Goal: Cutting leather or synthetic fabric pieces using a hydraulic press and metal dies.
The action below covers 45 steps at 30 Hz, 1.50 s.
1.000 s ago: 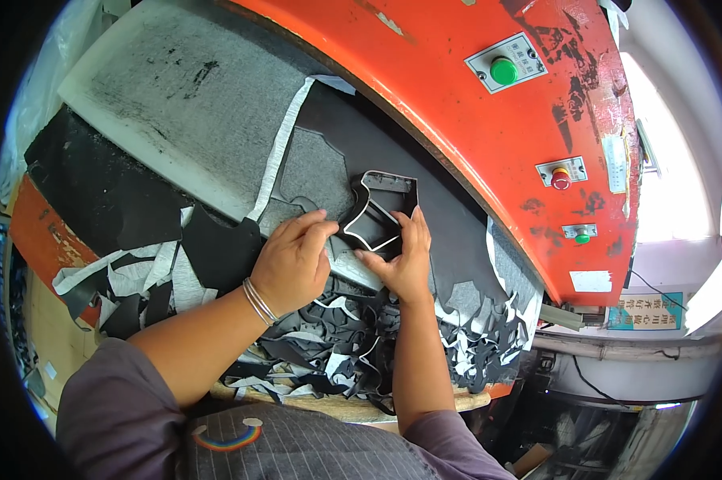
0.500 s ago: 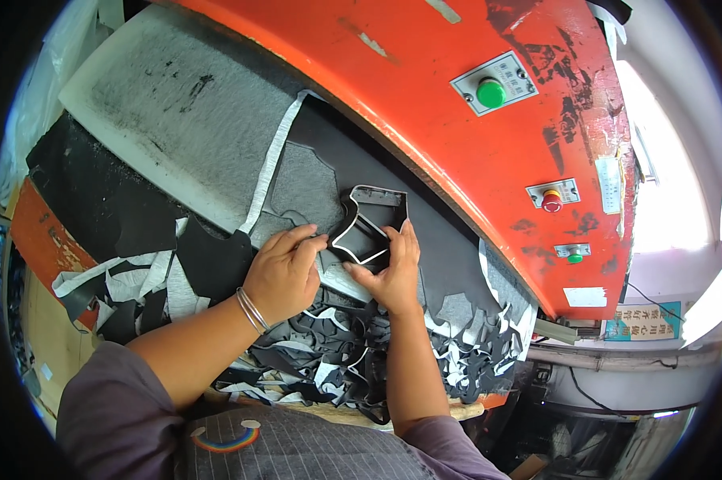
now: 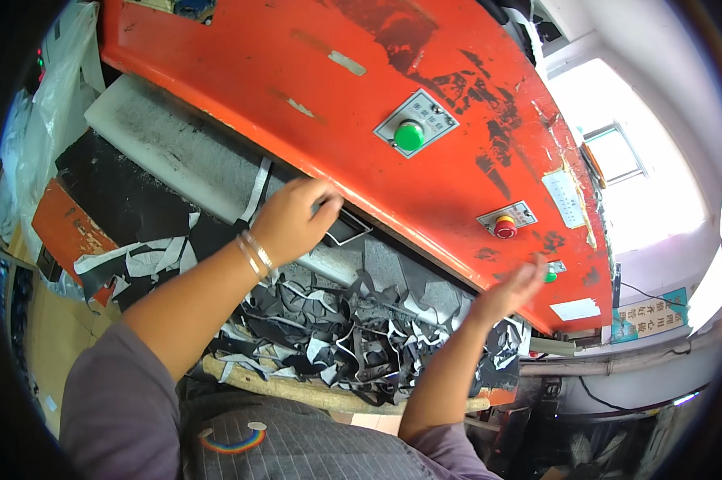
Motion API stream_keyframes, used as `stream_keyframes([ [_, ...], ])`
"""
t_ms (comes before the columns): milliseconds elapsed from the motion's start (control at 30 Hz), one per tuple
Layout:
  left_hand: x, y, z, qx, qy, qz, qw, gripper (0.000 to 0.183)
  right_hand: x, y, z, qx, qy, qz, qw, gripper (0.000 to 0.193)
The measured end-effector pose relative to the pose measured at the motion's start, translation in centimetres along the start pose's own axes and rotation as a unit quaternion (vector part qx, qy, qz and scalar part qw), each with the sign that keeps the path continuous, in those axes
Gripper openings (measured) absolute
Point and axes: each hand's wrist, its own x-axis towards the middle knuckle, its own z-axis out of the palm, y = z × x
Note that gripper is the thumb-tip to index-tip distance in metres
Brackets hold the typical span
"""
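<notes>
My left hand (image 3: 293,220), with bangles at the wrist, hovers by the lower edge of the red machine beam (image 3: 297,120). Its fingers curl loosely, slightly blurred, and nothing shows in them. Beside and beneath it, the pale metal rim of a cutting die (image 3: 350,230) peeks out on black sheet material (image 3: 413,276); most of the die is hidden by the hand and the beam. My right hand (image 3: 509,292), smeared by motion, has its fingers stretched toward a small green button (image 3: 550,274) on the beam. Contact with the button cannot be made out.
Black and grey offcuts (image 3: 353,340) heap along the bed's near edge. The worn pale cutting board (image 3: 161,148) extends left under the beam. A large green button (image 3: 409,135) and a red button (image 3: 504,227) sit on the beam's face. Clear plastic sheeting (image 3: 57,136) hangs at left.
Both hands have let go of the cutting die. My right hand has moved right to the small green button, my left up to the beam. The beam has swung left over the board and die.
</notes>
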Motion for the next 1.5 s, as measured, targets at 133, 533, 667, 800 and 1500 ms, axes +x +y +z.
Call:
stream_keyframes([
  [133,4.9,9.6,-1.4,0.064,0.146,0.288,0.944,0.006,9.6,1.9,-6.3,-0.074,0.215,0.001,0.974,0.057],
  [533,-15.1,4.4,-4.3,0.058,-0.266,-0.046,0.961,0.032,-13.0,-4.2,-11.3,-0.034,-0.182,0.214,0.959,0.039],
  [667,-20.2,2.5,-5.5,-0.021,-0.384,-0.198,0.902,0.033,-23.8,-13.2,-12.2,-0.044,-0.630,-0.044,0.774,0.061],
  [800,-21.2,2.7,-5.9,-0.080,-0.417,-0.289,0.858,0.030,-28.7,-16.1,-12.2,-0.177,-0.584,-0.091,0.787,0.054],
  [1500,-7.4,-1.8,-0.3,0.192,-0.227,0.029,0.954,0.037,-11.0,-10.8,12.2,-0.223,-0.488,0.028,0.843,0.069],
])
